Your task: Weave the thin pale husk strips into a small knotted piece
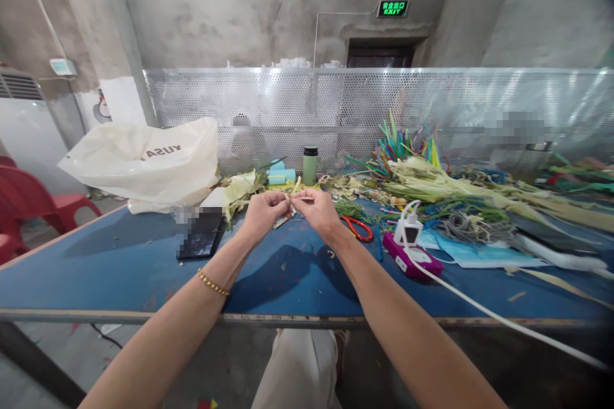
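Note:
My left hand (265,212) and my right hand (317,209) meet above the middle of the blue table (158,278), each closed in a pinch. Between the fingertips is a thin pale corn husk strip (297,185), one end sticking up past the fingers. Most of it is hidden by the fingers, so its full shape cannot be made out. Just right of my right hand lie red-handled scissors (359,229). Beyond my left hand is a pale green piece of corn husk (240,186). Behind the hands stands a green bottle (310,169) with a black lid.
A dark tablet-like device (204,236) and a white plastic bag (144,163) are at left. To the right sit a purple power strip (407,259) with a white cable, coiled cords (463,227), and piled corn husks (436,182). A perforated metal screen (278,99) closes off the back.

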`<state>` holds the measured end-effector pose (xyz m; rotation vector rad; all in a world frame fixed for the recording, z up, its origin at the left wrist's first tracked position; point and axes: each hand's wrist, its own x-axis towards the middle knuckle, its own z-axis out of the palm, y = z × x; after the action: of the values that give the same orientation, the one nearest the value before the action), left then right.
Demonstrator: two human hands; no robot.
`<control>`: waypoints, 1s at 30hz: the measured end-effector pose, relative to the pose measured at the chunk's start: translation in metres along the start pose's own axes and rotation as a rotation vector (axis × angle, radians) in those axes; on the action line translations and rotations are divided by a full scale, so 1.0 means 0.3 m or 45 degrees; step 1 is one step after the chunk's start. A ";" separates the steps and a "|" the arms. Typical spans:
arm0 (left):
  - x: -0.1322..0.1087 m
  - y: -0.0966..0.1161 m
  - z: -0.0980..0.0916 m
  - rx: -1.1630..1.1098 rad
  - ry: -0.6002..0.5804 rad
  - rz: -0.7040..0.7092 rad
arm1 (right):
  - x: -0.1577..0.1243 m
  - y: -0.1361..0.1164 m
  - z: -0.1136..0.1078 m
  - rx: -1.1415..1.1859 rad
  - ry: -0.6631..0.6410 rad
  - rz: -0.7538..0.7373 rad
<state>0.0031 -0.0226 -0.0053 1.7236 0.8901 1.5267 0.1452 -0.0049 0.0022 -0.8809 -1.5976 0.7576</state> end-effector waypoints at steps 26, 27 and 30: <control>-0.010 0.016 0.003 -0.160 -0.057 -0.056 | -0.023 -0.038 -0.023 0.331 -0.149 0.246; -0.009 0.018 0.002 -0.177 -0.057 -0.067 | -0.023 -0.039 -0.022 0.330 -0.140 0.231; -0.007 0.020 -0.005 -0.233 -0.018 -0.115 | -0.020 -0.041 -0.025 0.294 -0.115 0.187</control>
<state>0.0019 -0.0276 -0.0011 1.5415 0.7839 1.4863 0.1514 -0.0162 0.0109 -0.8103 -1.4988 1.0762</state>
